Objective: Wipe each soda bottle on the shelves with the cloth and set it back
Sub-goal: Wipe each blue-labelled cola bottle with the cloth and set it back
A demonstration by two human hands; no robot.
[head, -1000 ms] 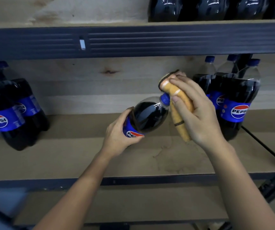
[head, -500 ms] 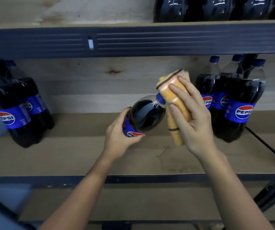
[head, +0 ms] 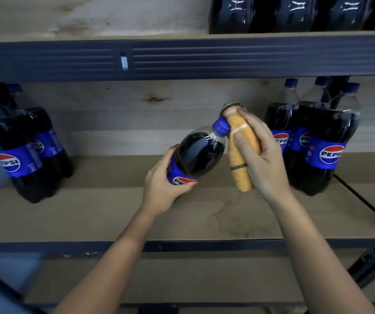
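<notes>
Bottle held above middle shelf, cloth at its cap.

The left hand [head: 162, 184] grips the bottle [head: 199, 152] at its label, hiding the base; it tilts, cap pointing far-right. The right hand [head: 262, 159] holds the rolled cloth [head: 238, 152], touching the cap, above the shelf [head: 91, 214].

One soda bottle [head: 199, 155] is held tilted in front of the middle shelf [head: 91, 211]. Three bottles [head: 324, 152] are counted at the right of that shelf and at least two [head: 21, 155] at its left, where more may be hidden. On the top shelf [head: 91, 30] four dark bottle bases [head: 299, 14] are seen, cut off by the frame. One yellow cloth [head: 240, 159] is seen, rolled up. Two hands [head: 163, 189] are in view. Three shelf levels are seen.
</notes>
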